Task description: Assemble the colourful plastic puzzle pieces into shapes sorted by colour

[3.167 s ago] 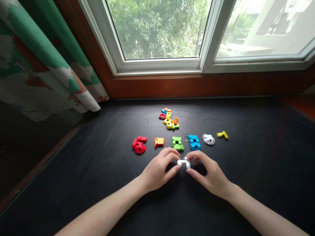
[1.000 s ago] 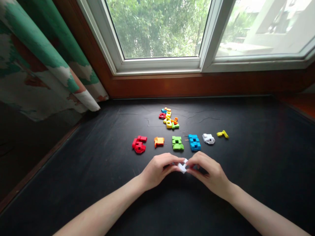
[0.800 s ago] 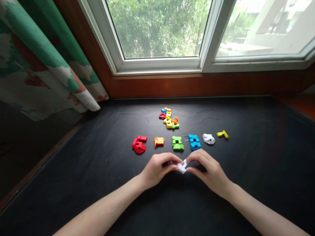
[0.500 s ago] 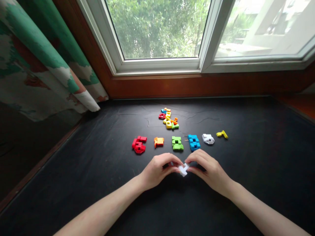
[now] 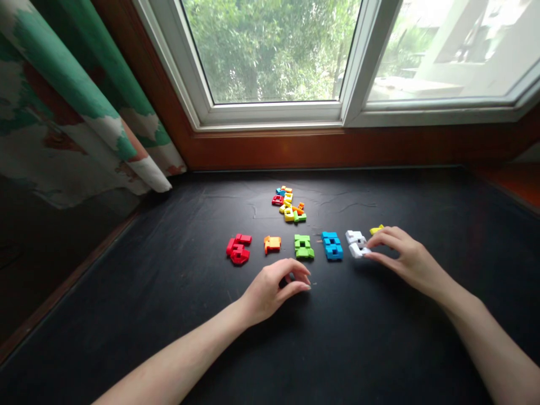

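Observation:
My right hand (image 5: 399,253) has thumb and fingertips closed on a white plastic toy piece (image 5: 365,251), set against the white pieces (image 5: 354,238) at the right of a row. Part of a yellow piece (image 5: 377,229) shows behind those fingers. My left hand (image 5: 283,289) hovers low over the table, thumb and fingers curled with a gap between them; its palm is partly hidden. Beyond it lie groups of green pieces (image 5: 304,247) and blue pieces (image 5: 332,246). Further left are an orange piece (image 5: 273,243) and red pieces (image 5: 239,249).
A loose pile of mixed coloured pieces (image 5: 288,212) lies behind the row on the black tabletop (image 5: 270,360). A window (image 5: 274,115) with a wooden sill closes off the back. At the left hangs a patterned curtain (image 5: 97,112).
My right hand has moved right and away from my left, carrying a white piece to the white group. The left hand has stayed in nearly the same place, parted from that piece.

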A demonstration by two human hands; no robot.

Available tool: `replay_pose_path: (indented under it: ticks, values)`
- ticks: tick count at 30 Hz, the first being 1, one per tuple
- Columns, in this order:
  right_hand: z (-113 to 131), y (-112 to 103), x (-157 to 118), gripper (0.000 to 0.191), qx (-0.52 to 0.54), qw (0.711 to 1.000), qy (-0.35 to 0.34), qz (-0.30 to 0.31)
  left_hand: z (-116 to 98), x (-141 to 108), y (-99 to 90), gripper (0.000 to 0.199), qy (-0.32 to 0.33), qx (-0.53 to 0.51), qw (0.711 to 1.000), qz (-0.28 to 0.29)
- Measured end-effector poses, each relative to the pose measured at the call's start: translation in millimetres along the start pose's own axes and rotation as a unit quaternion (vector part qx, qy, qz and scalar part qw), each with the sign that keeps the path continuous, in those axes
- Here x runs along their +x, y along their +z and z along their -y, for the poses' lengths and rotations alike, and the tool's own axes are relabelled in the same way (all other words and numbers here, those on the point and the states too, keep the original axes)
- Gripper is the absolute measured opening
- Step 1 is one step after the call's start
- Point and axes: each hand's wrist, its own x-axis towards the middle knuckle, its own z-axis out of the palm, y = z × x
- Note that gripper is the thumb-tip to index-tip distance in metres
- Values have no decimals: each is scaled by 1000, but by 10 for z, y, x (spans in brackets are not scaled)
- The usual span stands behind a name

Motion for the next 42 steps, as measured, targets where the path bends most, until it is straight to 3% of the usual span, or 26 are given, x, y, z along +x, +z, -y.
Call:
replay_pose_path:
  ticks: [4,11,15,18,25,33,36,42]
  values:
    - [-84,102,-36,31,-24,999,8,24,10,-1,-2,17,6,7,1000,7]
    - [-146,155,-43,23,-70,997,12,7,0,-3,-5,18,6,7,1000,10]
    - [-119,176,-26,33,-83,996,-3,-14,2,-3,-7,17,4,10,1000,12]
    - [-134,208,-26,41,-80,997,-21,4,3,-4,-6,16,3,10,1000,13]
    - [-192,245,-50,34,-71,997,-17,37,-8,-6,-12,12,-8,11,1000,19]
    - [-172,212,-57,39,-70,996,2,48,4,-9,-8,12,1,32,999,14]
    - [-165,150,-60,38,-74,996,4,45,4,-19,-6,11,18,71,997,18]
    - [-45,76,-47,29,-60,998,-19,13,-97,-40,31,10,118,163,979,8]
